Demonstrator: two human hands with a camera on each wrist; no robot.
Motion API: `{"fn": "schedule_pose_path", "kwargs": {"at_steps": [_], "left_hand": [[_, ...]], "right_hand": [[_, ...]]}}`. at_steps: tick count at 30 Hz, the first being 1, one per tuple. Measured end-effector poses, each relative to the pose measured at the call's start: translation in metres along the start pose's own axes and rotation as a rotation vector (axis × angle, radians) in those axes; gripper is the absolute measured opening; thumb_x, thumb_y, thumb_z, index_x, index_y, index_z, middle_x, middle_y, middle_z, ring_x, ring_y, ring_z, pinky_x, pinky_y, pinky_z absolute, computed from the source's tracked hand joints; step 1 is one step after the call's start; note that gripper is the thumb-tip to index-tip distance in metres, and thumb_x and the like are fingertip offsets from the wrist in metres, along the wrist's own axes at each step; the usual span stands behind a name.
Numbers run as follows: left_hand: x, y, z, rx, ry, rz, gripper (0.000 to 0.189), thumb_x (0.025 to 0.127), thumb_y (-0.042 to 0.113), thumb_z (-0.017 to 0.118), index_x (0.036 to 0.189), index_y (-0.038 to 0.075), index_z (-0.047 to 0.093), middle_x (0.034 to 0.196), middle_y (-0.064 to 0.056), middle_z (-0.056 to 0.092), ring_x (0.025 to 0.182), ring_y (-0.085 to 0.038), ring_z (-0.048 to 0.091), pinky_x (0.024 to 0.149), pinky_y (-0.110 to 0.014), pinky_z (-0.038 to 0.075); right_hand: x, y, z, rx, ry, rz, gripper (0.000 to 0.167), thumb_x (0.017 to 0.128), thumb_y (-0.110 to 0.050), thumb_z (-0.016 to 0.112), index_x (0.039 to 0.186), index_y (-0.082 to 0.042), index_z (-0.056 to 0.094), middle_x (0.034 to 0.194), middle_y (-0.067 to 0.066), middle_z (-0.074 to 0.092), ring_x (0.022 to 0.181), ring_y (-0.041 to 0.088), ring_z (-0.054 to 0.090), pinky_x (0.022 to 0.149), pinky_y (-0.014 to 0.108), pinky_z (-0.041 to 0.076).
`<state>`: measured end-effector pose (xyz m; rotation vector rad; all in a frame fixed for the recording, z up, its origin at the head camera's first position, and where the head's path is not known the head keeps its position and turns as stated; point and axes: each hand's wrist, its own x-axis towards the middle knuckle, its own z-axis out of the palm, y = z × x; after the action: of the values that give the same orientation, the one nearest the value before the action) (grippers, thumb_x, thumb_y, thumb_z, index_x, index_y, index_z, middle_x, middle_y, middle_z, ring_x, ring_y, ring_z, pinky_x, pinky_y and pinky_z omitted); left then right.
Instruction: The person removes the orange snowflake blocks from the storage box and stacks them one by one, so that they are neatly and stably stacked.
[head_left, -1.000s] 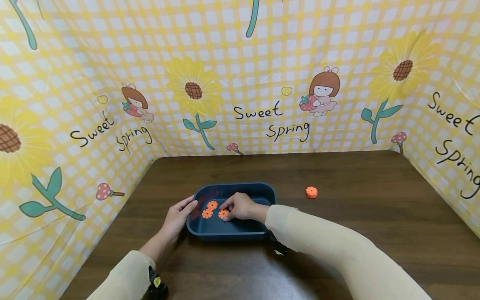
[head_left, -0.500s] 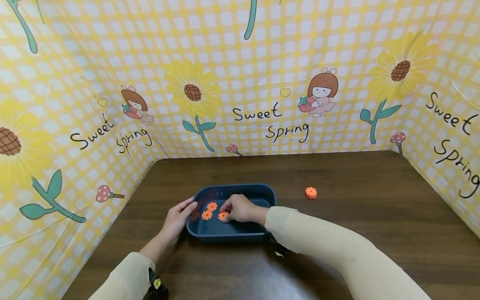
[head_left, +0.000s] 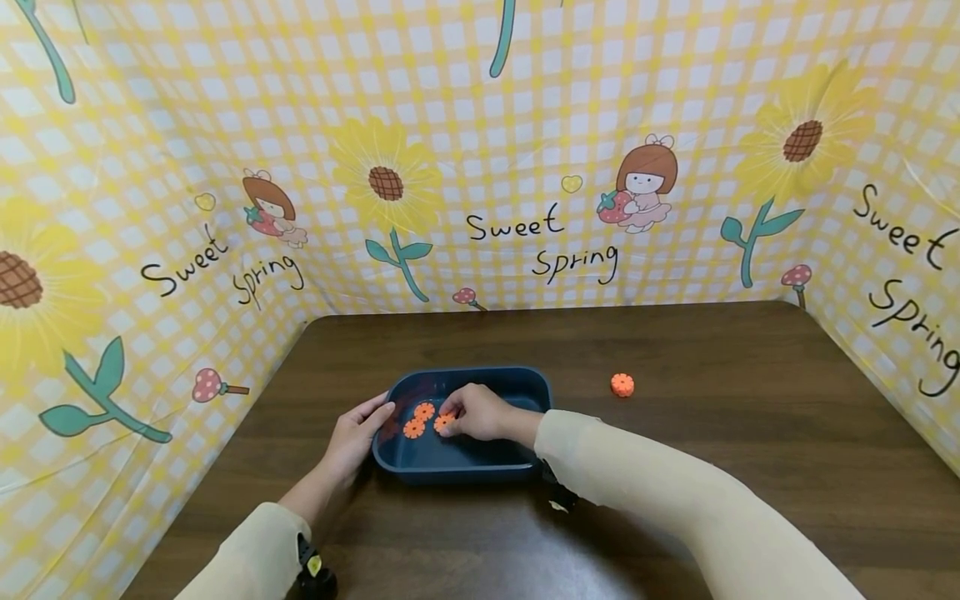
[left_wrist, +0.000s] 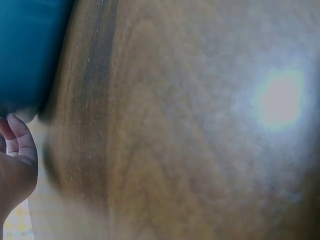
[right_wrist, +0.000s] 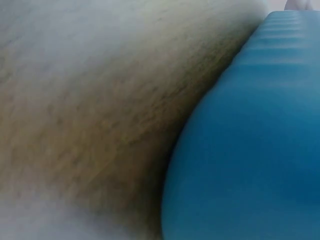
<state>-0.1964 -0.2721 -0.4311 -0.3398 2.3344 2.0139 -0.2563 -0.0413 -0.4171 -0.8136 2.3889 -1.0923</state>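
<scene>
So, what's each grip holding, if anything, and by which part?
Left grip: blue tray, left end. Right grip: an orange disc, apparently by its edge.

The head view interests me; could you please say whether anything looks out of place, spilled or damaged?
The orange item on the table, right of the blue tray, looks slightly out of place, since three orange pieces show inside the tray. A reddish patch at the tray's left end is perhaps a reflection; nothing looks damaged.

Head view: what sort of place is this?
Probably a tabletop recording booth: a wood table, printed cloth hung behind it and on both sides, and a black device at the left wrist.
</scene>
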Motion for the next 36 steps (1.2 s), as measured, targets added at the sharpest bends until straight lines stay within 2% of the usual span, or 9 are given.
{"fn": "schedule_pose_path", "kwargs": {"at_steps": [8, 13, 21, 30, 36], "left_hand": [[0.0, 0.002, 0.0, 0.007, -0.007, -0.002, 0.052, 0.099, 0.032, 0.059, 0.143, 0.007, 0.049, 0.139, -0.02, 0.051, 0.114, -0.028, 0.059, 0.087, -0.033, 0.052], [0.001, 0.003, -0.001, 0.029, -0.01, -0.003, 0.053, 0.098, 0.033, 0.059, 0.143, 0.008, 0.049, 0.142, -0.017, 0.048, 0.119, -0.028, 0.055, 0.089, -0.033, 0.051], [0.0, 0.001, -0.001, 0.019, -0.005, -0.009, 0.053, 0.098, 0.033, 0.06, 0.143, 0.008, 0.049, 0.14, -0.019, 0.05, 0.115, -0.027, 0.058, 0.087, -0.031, 0.052], [0.0, 0.002, -0.001, 0.012, 0.003, -0.014, 0.052, 0.098, 0.032, 0.06, 0.143, 0.007, 0.049, 0.139, -0.019, 0.051, 0.11, -0.022, 0.061, 0.084, -0.029, 0.053], [0.001, 0.001, 0.0, 0.004, 0.005, -0.009, 0.05, 0.099, 0.029, 0.059, 0.142, 0.007, 0.049, 0.138, -0.02, 0.052, 0.109, -0.025, 0.062, 0.085, -0.032, 0.053]], "right_hand": [[-0.005, 0.002, -0.011, -0.027, -0.007, -0.08, 0.029, 0.086, -0.027, 0.076, 0.11, -0.012, 0.07, 0.089, -0.006, 0.063, 0.075, 0.011, 0.056, 0.068, 0.023, 0.049], [-0.009, 0.004, -0.017, 0.0, 0.038, -0.108, 0.03, 0.086, -0.03, 0.075, 0.11, -0.013, 0.069, 0.086, -0.004, 0.062, 0.073, 0.012, 0.054, 0.065, 0.024, 0.048], [-0.021, 0.003, -0.031, 0.061, 0.098, -0.141, 0.029, 0.086, -0.027, 0.075, 0.109, -0.011, 0.068, 0.085, -0.001, 0.061, 0.072, 0.014, 0.052, 0.061, 0.024, 0.045], [-0.037, 0.01, -0.053, 0.129, 0.211, -0.206, 0.028, 0.085, -0.022, 0.076, 0.107, -0.006, 0.067, 0.082, 0.002, 0.057, 0.072, 0.017, 0.051, 0.061, 0.025, 0.045], [-0.052, 0.017, -0.067, 0.149, 0.259, -0.204, 0.028, 0.086, -0.019, 0.076, 0.107, -0.004, 0.067, 0.083, 0.003, 0.057, 0.071, 0.018, 0.051, 0.06, 0.025, 0.045]]}}
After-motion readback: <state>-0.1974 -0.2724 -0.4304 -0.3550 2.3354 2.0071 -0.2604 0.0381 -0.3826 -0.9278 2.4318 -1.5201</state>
